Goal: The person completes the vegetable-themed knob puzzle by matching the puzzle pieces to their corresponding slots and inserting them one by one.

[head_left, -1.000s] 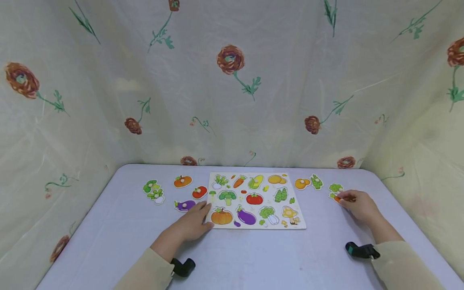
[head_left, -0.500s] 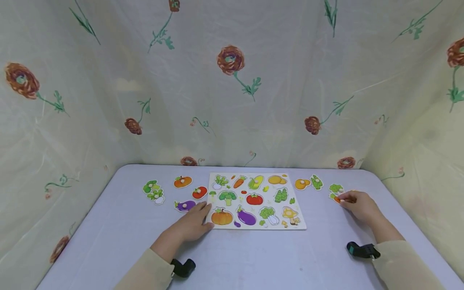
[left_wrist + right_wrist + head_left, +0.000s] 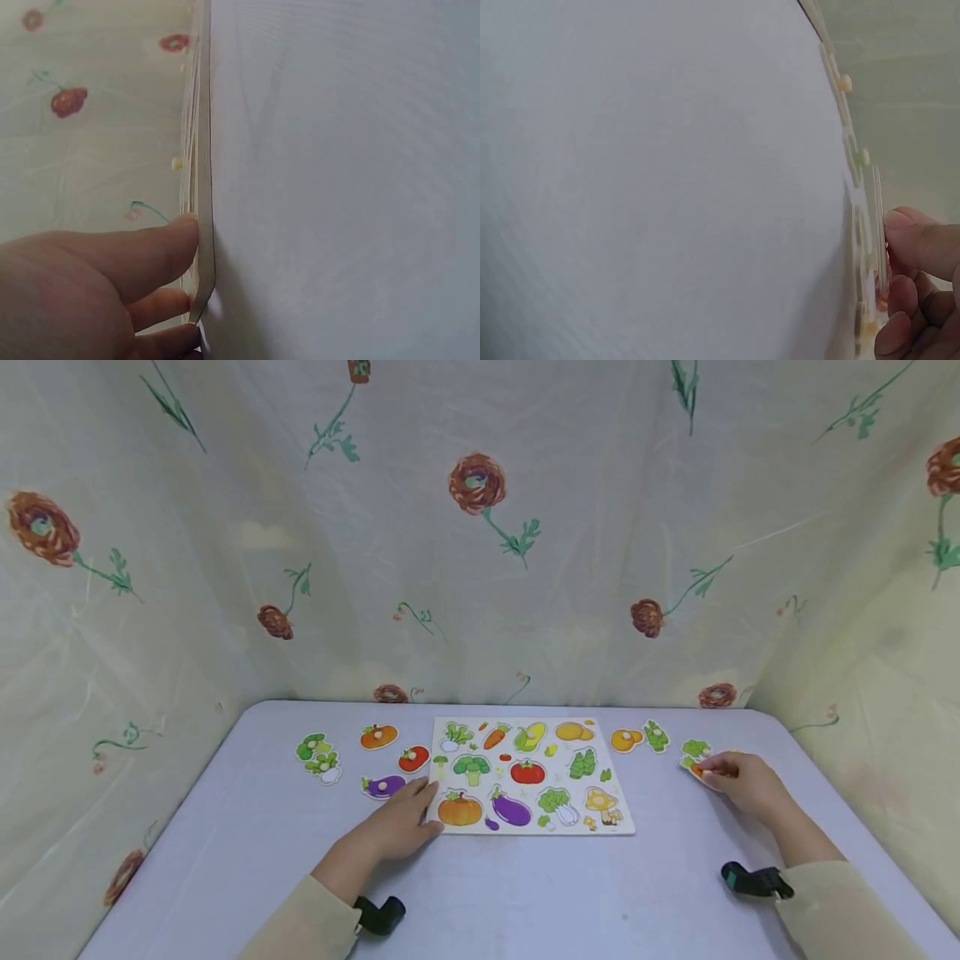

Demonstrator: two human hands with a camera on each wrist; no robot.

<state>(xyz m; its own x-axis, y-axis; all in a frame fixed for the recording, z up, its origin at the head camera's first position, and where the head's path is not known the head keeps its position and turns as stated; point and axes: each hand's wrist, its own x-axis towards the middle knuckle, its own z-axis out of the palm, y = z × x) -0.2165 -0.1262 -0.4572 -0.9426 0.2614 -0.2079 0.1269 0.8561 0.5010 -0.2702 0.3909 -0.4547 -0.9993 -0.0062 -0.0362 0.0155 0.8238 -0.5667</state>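
Observation:
My left hand (image 3: 397,820) rests at the near left corner of a white vegetable puzzle board (image 3: 622,823). In the left wrist view its thumb and fingertips touch the edge of the board (image 3: 204,150), fairly straight. Over on the right, my right hand (image 3: 744,785) pinches a knobbed carrot puzzle piece (image 3: 697,770), partly hidden by the fingers. The right wrist view shows this thin carrot piece (image 3: 879,202) edge-on between thumb and fingers, a little above the table. A green leafy piece (image 3: 694,748) lies right beside it.
A yellow potato piece (image 3: 622,741) and a green piece (image 3: 655,737) lie right of the board. Left of it are pumpkin (image 3: 378,737), tomato (image 3: 412,758), eggplant (image 3: 381,786), broccoli (image 3: 311,743) and white-rooted (image 3: 327,768) pieces. A flowered curtain (image 3: 480,568) stands behind the table.
The carrot piece has tilted and shifted slightly in my right hand, showing more of its white edge. My right wrist has moved a little to the right. The left hand stays put.

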